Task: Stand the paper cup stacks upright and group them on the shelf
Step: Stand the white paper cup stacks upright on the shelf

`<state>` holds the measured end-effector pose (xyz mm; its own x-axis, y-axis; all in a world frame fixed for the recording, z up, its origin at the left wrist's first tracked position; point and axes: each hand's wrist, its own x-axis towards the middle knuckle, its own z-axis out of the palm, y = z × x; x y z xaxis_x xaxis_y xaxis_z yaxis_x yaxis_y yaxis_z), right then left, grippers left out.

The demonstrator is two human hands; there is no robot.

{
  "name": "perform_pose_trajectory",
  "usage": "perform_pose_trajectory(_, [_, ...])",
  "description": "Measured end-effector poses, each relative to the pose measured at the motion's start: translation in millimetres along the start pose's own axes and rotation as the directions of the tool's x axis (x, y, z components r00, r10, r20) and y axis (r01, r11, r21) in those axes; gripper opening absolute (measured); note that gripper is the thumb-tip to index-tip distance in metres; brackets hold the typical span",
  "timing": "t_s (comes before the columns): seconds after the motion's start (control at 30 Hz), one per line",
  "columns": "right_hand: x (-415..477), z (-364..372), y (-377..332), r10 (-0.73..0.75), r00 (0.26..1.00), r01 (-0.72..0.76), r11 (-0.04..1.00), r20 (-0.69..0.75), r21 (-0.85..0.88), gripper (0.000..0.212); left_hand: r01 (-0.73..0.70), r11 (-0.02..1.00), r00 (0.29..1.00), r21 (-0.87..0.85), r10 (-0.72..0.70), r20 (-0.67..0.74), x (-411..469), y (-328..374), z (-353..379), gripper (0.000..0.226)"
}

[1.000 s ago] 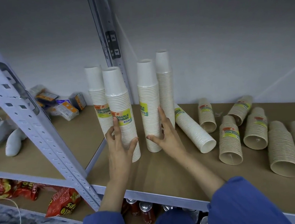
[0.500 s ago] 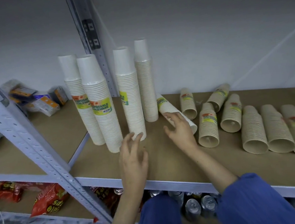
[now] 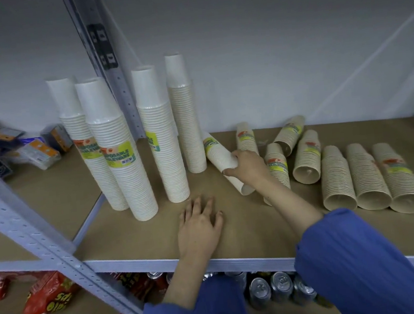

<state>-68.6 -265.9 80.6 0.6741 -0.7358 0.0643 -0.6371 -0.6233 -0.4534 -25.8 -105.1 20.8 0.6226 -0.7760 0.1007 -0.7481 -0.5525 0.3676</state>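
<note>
Now R grip (image 3: 248,169) clutches fallen stack (image 3: 216,152) (tan stacks (image 3: 306,159) close beside); L grip (image 3: 200,223) flat.

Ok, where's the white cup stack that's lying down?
Head view: the lying white stack is on the shelf, just right of the four upright stacks, held by the right hand.

upright white stacks (image 3: 118,152): four, labelled, stood mouths down, grouped at the left of the shelf (image 3: 257,230)
lying white stack (image 3: 217,153): lay on its side just right of them, mouth frontward
brown stacks (image 3: 306,158): seven, lay on their sides farther right
</note>
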Motion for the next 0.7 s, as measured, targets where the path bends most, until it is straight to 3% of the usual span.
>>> perform_pose_trajectory(0.23, [11, -11, -14, 0.078, 0.974, -0.059, 0.994, 0.214, -0.093, 0.062, -0.004, 1.000, 0.999, 0.022, 0.003, 0.040, 1, 0, -2, 0.050])
perform_pose_trajectory(0.37, [8, -21, -11, 0.141, 0.940, -0.184, 0.976, 0.310, 0.116, 0.066, -0.010, 0.999, 0.999, 0.031, 0.008, 0.046, 0, 0, -1, 0.050])
perform_pose_trajectory(0.5, [-6, -19, 3, 0.158, 0.969, -0.223, 0.893, 0.191, 0.392, 0.075, -0.010, 1.000, 0.999, 0.026, 0.009, 0.047, -1, 0, -1, 0.050])
perform_pose_trajectory(0.6, [-15, -7, 10, 0.117, 0.992, -0.125, 0.896, 0.046, 0.425, 0.087, -0.012, 1.000, 0.999, 0.029, 0.011, 0.040, -2, 0, -1, 0.050])
perform_pose_trajectory(0.7, [-21, 4, 9, 0.080, 0.991, -0.004, 0.828, -0.111, 0.561, 0.087, -0.016, 1.000, 0.999, 0.025, 0.015, 0.037, -2, 0, -2, 0.050])
